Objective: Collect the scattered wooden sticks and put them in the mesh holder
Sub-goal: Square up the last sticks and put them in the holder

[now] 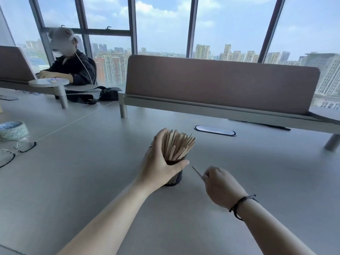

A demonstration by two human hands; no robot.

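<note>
- L hand (159, 163) wraps mesh holder (174, 178) w/ stick bundle (176, 145), upright on worktop (257, 172)
- R hand (219, 184) grip pinches one stick (196, 171) just beside holder

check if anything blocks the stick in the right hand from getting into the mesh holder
Nothing lies between the thin wooden stick pinched in the right hand and the dark round mesh holder. The opening is crowded with the standing bundle of wooden sticks, and the left hand wraps its near side.
</note>
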